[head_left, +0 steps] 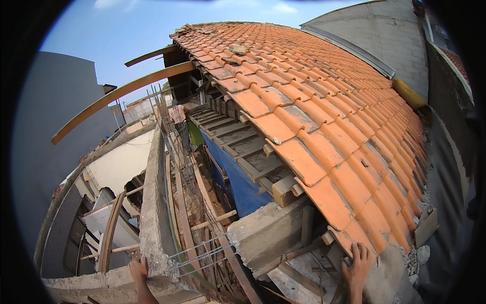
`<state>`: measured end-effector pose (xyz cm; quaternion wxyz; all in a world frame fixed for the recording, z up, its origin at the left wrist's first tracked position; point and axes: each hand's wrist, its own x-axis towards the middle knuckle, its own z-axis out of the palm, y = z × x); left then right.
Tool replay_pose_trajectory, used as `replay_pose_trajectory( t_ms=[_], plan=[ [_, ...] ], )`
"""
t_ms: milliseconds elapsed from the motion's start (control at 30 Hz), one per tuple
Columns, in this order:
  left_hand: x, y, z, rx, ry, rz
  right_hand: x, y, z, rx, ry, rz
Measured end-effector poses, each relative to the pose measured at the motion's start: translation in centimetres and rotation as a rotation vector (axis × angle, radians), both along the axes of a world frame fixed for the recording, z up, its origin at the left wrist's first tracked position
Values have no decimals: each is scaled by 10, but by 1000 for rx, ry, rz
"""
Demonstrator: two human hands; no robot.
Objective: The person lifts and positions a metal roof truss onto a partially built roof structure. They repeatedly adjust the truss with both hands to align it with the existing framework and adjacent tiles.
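My left hand (138, 267) is closed over the broken corner of a rough concrete wall (152, 218), gripping its top edge. At the lower end of the tiled roof, my right hand (360, 261) holds the edge of an orange roof tile (357, 235), its fingers bent over the top. Cut ends of wooden battens stick out from under the tiles beside it. Between my hands, several bare steel rods (202, 256) jut from the wall's broken end. A broken concrete beam (268, 235) lies under the roof edge, left of my right hand.
Planks (185, 223) and a deep gap with rubble run between wall and roof. A blue sheet (235, 177) hangs below the eaves. Another person (178, 114) stands farther along the wall. One long curved-looking timber (121, 93) projects leftward. Loose rubble (417, 258) lies at right.
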<state>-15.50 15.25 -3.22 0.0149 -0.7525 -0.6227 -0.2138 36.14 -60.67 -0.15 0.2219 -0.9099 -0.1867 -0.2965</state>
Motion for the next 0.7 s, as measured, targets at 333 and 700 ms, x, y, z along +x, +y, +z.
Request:
replay_pose_trajectory(
  t_ms=[333, 700],
  plan=[
    [3, -11, 13, 1, 14, -7, -9, 6, 12, 22, 13, -11],
    [2, -8, 16, -67, 37, -24, -10, 9, 14, 0, 15, -52]
  ],
)
